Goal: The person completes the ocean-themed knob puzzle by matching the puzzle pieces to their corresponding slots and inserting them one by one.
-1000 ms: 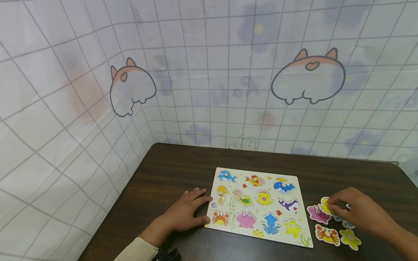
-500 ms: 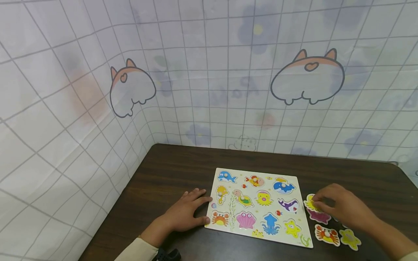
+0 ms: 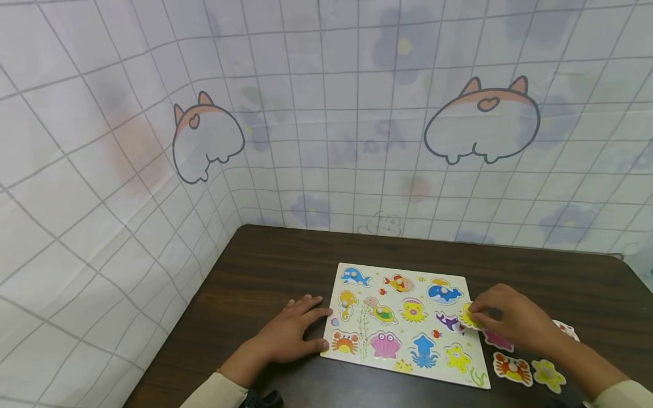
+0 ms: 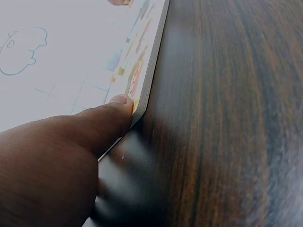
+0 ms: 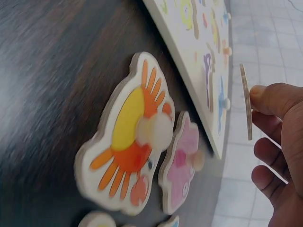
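Loose crab piece (image 3: 512,369) and star piece (image 3: 548,375) lie nearest, on the table (image 3: 285,255) beside the board (image 3: 476,347). The left hand (image 3: 292,331) lies spread, thumb on the board's near left corner. The right hand (image 3: 512,317) pinches a yellow piece (image 3: 465,319), raised at the board's right edge. Step judged in hand: carrying that piece across. The next move likely calls for aligning it with the yellow octopus recess (image 3: 412,310).

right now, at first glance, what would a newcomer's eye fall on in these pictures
Probably the brightly coloured puzzle board, pale against the dark table. Next, the right hand pinching a yellow piece over the board's right edge, with a loose orange crab piece lying nearby on the table. Then the two big cartoon animal rumps on the gridded backdrop behind.
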Motion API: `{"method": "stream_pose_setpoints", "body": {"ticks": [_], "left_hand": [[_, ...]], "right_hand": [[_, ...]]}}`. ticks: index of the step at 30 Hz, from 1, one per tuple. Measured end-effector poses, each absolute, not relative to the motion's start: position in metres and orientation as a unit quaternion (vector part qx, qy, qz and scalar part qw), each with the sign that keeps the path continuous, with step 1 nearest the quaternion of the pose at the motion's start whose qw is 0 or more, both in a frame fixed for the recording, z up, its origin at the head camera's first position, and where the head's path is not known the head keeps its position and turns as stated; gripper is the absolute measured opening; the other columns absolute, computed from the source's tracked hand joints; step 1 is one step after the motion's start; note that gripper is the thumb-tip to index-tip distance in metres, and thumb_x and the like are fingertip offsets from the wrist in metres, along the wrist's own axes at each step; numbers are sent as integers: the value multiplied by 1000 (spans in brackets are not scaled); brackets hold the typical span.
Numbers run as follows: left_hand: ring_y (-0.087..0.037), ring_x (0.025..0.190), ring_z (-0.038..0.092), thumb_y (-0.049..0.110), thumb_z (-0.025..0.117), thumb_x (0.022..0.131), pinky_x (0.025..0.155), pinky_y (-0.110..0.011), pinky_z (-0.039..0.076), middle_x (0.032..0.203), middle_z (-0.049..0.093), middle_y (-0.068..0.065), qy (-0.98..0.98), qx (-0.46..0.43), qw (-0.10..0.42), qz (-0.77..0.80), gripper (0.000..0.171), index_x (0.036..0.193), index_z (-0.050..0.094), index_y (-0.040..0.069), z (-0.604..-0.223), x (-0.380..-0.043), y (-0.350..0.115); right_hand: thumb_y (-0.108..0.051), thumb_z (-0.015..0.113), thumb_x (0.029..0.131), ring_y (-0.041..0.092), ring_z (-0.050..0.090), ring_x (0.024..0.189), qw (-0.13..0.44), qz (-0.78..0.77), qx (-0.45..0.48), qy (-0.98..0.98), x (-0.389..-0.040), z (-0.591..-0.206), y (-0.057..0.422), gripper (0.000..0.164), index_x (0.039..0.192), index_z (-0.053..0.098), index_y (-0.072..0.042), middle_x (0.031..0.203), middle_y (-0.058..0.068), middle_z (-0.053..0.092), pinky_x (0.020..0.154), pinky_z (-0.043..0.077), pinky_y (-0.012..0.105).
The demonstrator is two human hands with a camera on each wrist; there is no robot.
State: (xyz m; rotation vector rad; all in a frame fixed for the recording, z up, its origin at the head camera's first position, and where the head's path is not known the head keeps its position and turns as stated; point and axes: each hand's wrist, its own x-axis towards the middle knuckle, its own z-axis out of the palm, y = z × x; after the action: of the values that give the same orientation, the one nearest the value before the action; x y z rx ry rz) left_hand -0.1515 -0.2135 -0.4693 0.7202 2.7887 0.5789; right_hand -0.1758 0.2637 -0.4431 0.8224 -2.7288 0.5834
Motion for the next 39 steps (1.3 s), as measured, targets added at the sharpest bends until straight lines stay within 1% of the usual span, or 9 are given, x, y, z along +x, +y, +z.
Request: {"method": "stream_pose_setpoints", "body": {"ticks": [7, 14, 21, 27, 34, 39], "left_hand": [[-33, 152, 26, 60, 67, 94, 121, -60, 19, 164, 35, -5, 945, 244, 102, 195, 69, 152, 50, 28, -469, -151, -213], [-33, 152, 26, 59, 67, 94, 121, -59, 19, 163, 35, -6, 945, 245, 101, 193, 69, 152, 50, 27, -468, -151, -212], [-34, 152, 26, 57, 67, 94, 121, -59, 20, 163, 36, -6, 945, 246, 99, 193, 67, 152, 51, 26, -469, -151, -212], [-34, 152, 26, 57, 67, 94, 121, -59, 20, 163, 36, -6, 944, 246, 99, 197, 68, 152, 51, 26, -469, -151, -213], [-33, 153, 24, 61, 65, 94, 121, -59, 18, 164, 34, -5, 944, 242, 103, 198, 69, 153, 50, 28, -471, -151, -213], [-33, 153, 25, 61, 65, 94, 121, -59, 18, 164, 35, -6, 945, 242, 100, 197, 69, 152, 50, 27, -471, -151, -214]], "right_hand": [[-17, 87, 82, 5, 58, 90, 96, 205, 280, -933, -179, -443, 253, 21, 91, 76, -33, 94, -23, 61, 76, 57, 39], [-16, 87, 82, 5, 58, 91, 105, 208, 295, -927, -183, -448, 245, 23, 91, 76, -34, 94, -24, 63, 75, 57, 37], [-20, 85, 85, 10, 58, 94, 76, 216, 288, -930, -186, -446, 236, 18, 94, 77, -33, 97, -22, 63, 78, 56, 39], [-21, 86, 85, 7, 58, 95, 65, 225, 284, -930, -190, -446, 223, 19, 93, 76, -36, 97, -24, 63, 80, 55, 38], [-22, 83, 88, 11, 61, 100, 47, 229, 275, -933, -193, -445, 211, 15, 93, 77, -35, 99, -22, 65, 86, 55, 44], [-22, 83, 88, 11, 60, 100, 49, 232, 289, -927, -198, -448, 203, 15, 92, 76, -34, 98, -22, 66, 86, 54, 44]]}}
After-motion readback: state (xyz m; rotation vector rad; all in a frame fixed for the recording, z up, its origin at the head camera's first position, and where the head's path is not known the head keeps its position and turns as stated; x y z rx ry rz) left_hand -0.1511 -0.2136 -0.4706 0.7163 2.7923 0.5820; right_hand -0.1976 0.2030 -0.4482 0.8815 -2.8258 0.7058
